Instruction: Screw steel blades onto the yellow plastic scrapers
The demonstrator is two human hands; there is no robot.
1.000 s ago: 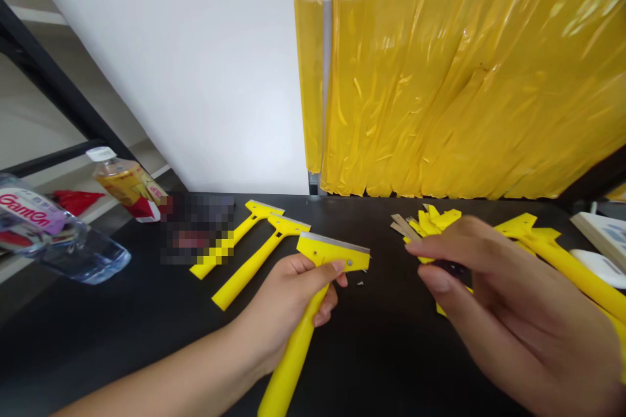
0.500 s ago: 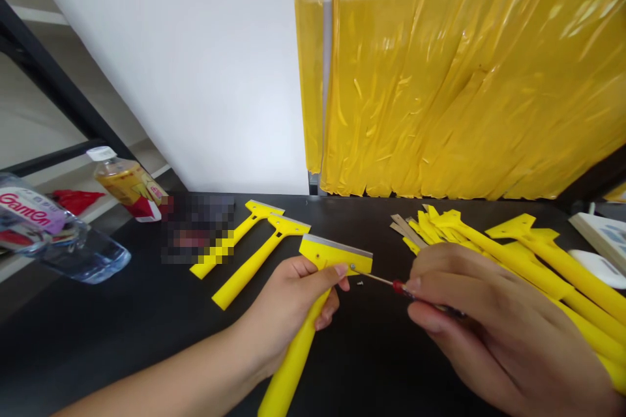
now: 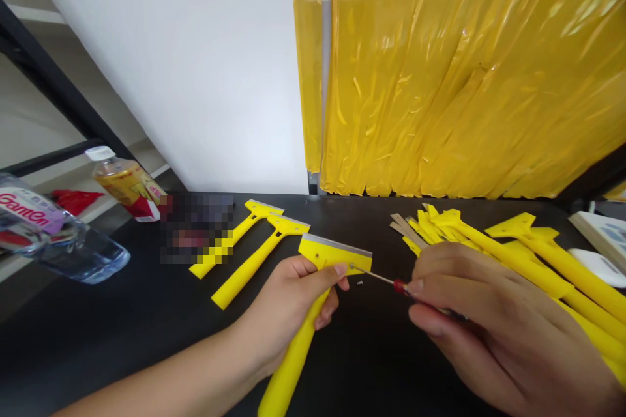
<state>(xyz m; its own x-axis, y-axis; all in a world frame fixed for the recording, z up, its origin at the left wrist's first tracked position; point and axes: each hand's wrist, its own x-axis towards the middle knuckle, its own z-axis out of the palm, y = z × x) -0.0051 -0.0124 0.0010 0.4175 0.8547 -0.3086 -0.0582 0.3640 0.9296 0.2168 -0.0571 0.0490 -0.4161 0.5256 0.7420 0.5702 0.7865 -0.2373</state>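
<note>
My left hand (image 3: 306,293) grips a yellow scraper (image 3: 293,358) just below its head, with the thumb lying on the head near a screw (image 3: 351,266). A metal blade (image 3: 337,245) runs along the scraper's far edge. Between the fingers of my right hand (image 3: 489,319) is a screwdriver (image 3: 376,273) with a thin shaft and a red collar. Its tip touches the screw at the right side of the head. A small loose screw (image 3: 360,283) lies on the black table below the head. Two other scrapers (image 3: 249,267) with blades lie left of my hands.
Behind my right hand lies a pile of yellow scraper handles (image 3: 503,254) and flat yellow pieces (image 3: 428,228). A water bottle (image 3: 73,241) and a juice bottle (image 3: 127,182) are at left. A white panel (image 3: 220,78) and yellow plastic sheeting (image 3: 440,78) rise behind the table (image 3: 372,365).
My right hand and the screwdriver have shifted very slightly, with the tip still at the screw. The left hand and scraper are nearly unmoved.
</note>
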